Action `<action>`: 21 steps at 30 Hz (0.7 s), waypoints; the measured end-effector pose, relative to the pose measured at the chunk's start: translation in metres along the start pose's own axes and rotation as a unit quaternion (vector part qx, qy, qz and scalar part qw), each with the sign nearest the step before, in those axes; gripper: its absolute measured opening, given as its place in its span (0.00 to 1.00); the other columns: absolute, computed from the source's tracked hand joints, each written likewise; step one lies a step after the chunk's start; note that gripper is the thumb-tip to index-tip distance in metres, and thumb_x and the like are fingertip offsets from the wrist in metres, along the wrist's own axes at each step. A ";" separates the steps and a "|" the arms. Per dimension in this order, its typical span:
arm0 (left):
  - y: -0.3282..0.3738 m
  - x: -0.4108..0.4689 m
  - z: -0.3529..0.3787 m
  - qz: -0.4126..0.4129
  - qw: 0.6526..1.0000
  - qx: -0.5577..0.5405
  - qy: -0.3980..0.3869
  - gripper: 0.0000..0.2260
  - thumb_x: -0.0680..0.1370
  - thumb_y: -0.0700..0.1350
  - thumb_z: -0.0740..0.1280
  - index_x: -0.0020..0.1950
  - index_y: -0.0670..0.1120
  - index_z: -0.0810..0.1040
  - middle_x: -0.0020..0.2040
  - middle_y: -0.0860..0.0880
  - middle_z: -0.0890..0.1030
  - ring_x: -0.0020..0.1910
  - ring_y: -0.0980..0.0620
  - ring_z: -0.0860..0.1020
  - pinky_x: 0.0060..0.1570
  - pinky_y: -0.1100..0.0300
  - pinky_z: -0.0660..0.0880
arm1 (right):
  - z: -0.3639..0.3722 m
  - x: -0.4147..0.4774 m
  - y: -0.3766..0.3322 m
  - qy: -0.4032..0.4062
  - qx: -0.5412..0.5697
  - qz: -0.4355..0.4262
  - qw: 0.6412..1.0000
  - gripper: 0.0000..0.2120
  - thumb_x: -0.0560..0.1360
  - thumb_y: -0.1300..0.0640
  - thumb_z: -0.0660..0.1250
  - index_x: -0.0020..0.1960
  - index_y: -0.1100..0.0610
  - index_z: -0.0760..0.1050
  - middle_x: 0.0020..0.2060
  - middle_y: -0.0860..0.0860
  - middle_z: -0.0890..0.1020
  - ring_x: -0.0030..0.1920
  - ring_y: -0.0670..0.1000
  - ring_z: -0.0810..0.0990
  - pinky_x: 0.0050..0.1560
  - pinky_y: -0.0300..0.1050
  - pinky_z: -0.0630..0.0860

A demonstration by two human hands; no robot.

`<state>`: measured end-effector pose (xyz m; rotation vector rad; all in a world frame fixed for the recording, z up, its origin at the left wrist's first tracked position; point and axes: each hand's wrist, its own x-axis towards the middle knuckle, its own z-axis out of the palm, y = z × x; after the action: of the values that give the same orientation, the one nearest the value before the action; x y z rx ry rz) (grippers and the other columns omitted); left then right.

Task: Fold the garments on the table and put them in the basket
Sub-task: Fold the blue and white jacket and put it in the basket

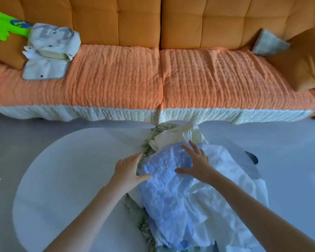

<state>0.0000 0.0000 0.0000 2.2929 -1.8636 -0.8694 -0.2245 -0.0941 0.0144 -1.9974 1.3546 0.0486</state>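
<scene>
Head view: before the orange sofa (116, 79), your round white desk (71, 170) carries the heap of garments (225, 179), light-blue garment (167, 190) topmost, your right grip (197, 161) flat on it, fingers spread wide, left grip (128, 170) straight-fingered at its left edge.

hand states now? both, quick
Left hand: open, touching the blue garment at its edge.
Right hand: open, fingers spread on the blue garment.

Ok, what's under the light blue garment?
Green-patterned fabric peeks out at its left edge, and a white garment emerges on its right. The rest beneath is covered.
</scene>
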 end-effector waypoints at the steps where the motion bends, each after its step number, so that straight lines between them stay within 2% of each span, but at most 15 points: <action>1: 0.000 0.003 0.012 0.002 1.000 -0.027 0.002 0.39 0.74 0.63 0.64 0.77 0.48 0.53 0.76 0.50 0.59 0.73 0.50 0.61 0.70 0.54 0.58 | 0.010 0.006 0.006 0.015 -0.025 -0.010 1.000 0.42 0.69 0.44 0.72 0.75 0.47 0.53 0.76 0.47 0.46 0.75 0.53 0.46 0.72 0.50 0.46; 4: -0.005 0.017 0.052 -0.001 0.991 -0.130 0.023 0.36 0.75 0.61 0.64 0.76 0.48 0.56 0.74 0.51 0.63 0.71 0.51 0.65 0.66 0.58 0.62 | 0.036 0.025 0.026 0.073 -0.072 -0.026 0.994 0.40 0.69 0.44 0.71 0.75 0.47 0.55 0.76 0.48 0.51 0.75 0.53 0.47 0.72 0.48 0.45; 6: -0.010 0.027 0.078 -0.007 0.975 -0.216 0.049 0.33 0.74 0.60 0.66 0.75 0.50 0.59 0.72 0.54 0.67 0.69 0.54 0.67 0.66 0.58 0.65 | 0.055 0.036 0.039 0.128 -0.089 -0.050 0.987 0.36 0.69 0.43 0.70 0.73 0.49 0.61 0.73 0.51 0.60 0.72 0.56 0.55 0.70 0.49 0.49; 9: -0.022 0.046 0.110 0.009 0.957 -0.262 0.121 0.21 0.75 0.53 0.68 0.66 0.52 0.70 0.61 0.56 0.76 0.60 0.56 0.75 0.60 0.59 0.72 | 0.075 0.053 0.058 0.234 -0.087 -0.095 0.964 0.24 0.68 0.48 0.68 0.63 0.51 0.75 0.58 0.51 0.76 0.59 0.57 0.68 0.59 0.44 0.56; 11: -0.025 0.053 0.123 0.029 0.947 -0.276 0.160 0.11 0.77 0.50 0.66 0.58 0.53 0.74 0.51 0.60 0.78 0.50 0.65 0.76 0.49 0.73 0.70 | 0.086 0.061 0.067 0.290 -0.083 -0.105 0.948 0.14 0.69 0.52 0.69 0.55 0.49 0.78 0.49 0.49 0.77 0.53 0.54 0.68 0.52 0.39 0.54; 13: -0.024 0.057 0.132 0.052 0.944 -0.274 0.178 0.03 0.78 0.50 0.64 0.51 0.57 0.73 0.44 0.62 0.76 0.44 0.69 0.74 0.41 0.73 0.67 | 0.094 0.067 0.074 0.329 -0.087 -0.127 0.932 0.09 0.70 0.50 0.66 0.50 0.49 0.79 0.44 0.47 0.77 0.50 0.53 0.69 0.50 0.38 0.53; 16: -0.026 0.062 0.143 0.082 0.923 -0.320 0.197 0.07 0.79 0.49 0.62 0.41 0.54 0.72 0.36 0.57 0.76 0.36 0.62 0.75 0.34 0.69 0.66 | 0.103 0.072 0.081 0.353 -0.087 -0.159 0.918 0.08 0.71 0.49 0.65 0.46 0.50 0.79 0.42 0.46 0.77 0.49 0.52 0.69 0.51 0.38 0.54; 19: -0.028 0.064 0.150 0.096 0.915 -0.317 0.229 0.10 0.79 0.49 0.61 0.42 0.46 0.72 0.35 0.50 0.76 0.36 0.55 0.74 0.33 0.65 0.66 | 0.107 0.072 0.082 0.375 -0.094 -0.179 0.905 0.05 0.73 0.51 0.67 0.46 0.51 0.79 0.42 0.45 0.78 0.49 0.50 0.68 0.51 0.38 0.54; 21: -0.030 0.064 0.151 0.103 0.915 -0.296 0.255 0.12 0.79 0.49 0.61 0.40 0.45 0.68 0.32 0.49 0.73 0.32 0.56 0.71 0.32 0.63 0.63 | 0.107 0.069 0.082 0.379 -0.087 -0.192 0.901 0.04 0.74 0.54 0.68 0.47 0.51 0.80 0.42 0.46 0.78 0.49 0.50 0.69 0.52 0.40 0.56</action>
<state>-0.0357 -0.0056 -0.1630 1.6995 -1.3426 -0.6088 -0.2238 -0.1047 -0.1365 -2.5321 1.3859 -0.9065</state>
